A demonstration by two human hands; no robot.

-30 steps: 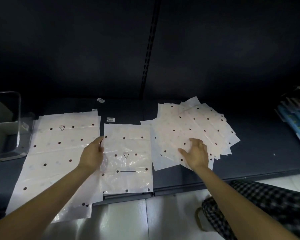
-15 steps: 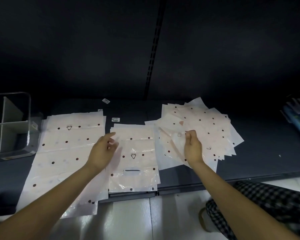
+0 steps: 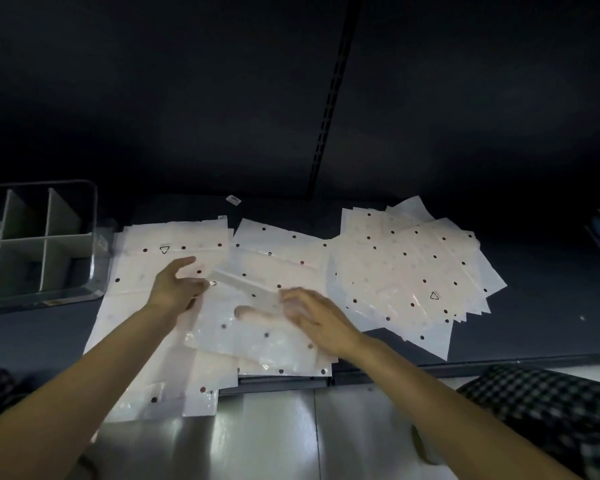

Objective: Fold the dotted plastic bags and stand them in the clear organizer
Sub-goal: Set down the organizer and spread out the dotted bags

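a: what is taking up most of the view?

b: a dark shelf point(image 3: 551, 327) is running across the scene, with a dark back panel point(image 3: 222, 98) rising behind it. a pale floor point(image 3: 274, 438) is showing below the shelf's front edge.

a: and the dotted bags?

b: they are lying in three groups. a fanned pile of bags point(image 3: 413, 271) is spreading over the right part of the shelf. a long flat stack point(image 3: 142, 323) is lying at the left and hanging over the front edge. between them a middle stack point(image 3: 278, 251) is sitting, and one loose bag point(image 3: 257, 337) is lying tilted on top of it.

a: where is the clear organizer?

b: the clear organizer point(image 3: 84, 216) is standing at the far left of the shelf, just beside the long flat stack. its dividers are splitting it into compartments, and no bags are showing inside.

a: what are the hands doing?

b: the left hand point(image 3: 175, 289) is pinching the loose bag's upper left corner, thumb raised. the right hand point(image 3: 312, 315) is blurring, lying on the loose bag; i cannot tell whether its fingers are gripping or only pressing.
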